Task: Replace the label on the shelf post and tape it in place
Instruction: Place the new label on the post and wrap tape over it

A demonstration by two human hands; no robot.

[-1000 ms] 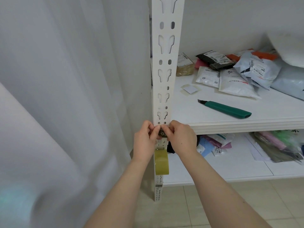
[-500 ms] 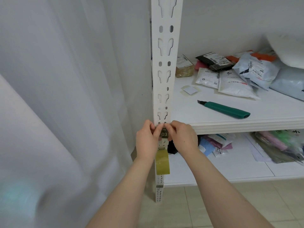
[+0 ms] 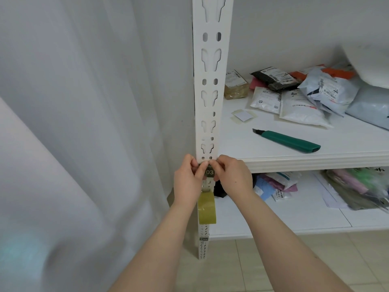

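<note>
Shelf post (image 3: 207, 102) upright, centre. Both hands, left (image 3: 187, 182) and right (image 3: 233, 175), close against its front at the label (image 3: 209, 172), fingers pinched there.

Left of post: curtain (image 3: 84, 123) hangs just beside it, folds filling that side.

Below hands: tape roll (image 3: 207, 209) hangs in front of post, blocks a straight approach from underneath.

Right of post: upper shelf (image 3: 305, 160) edge juts out level with hands. Bare board near post; paper square (image 3: 243, 115) and utility knife (image 3: 288, 141) farther in, parcels (image 3: 301, 106) heaped at back.

Lower shelf (image 3: 284, 220): bare front strip, bags (image 3: 357, 190) piled right.

Open floor (image 3: 231, 266) between forearms.
</note>
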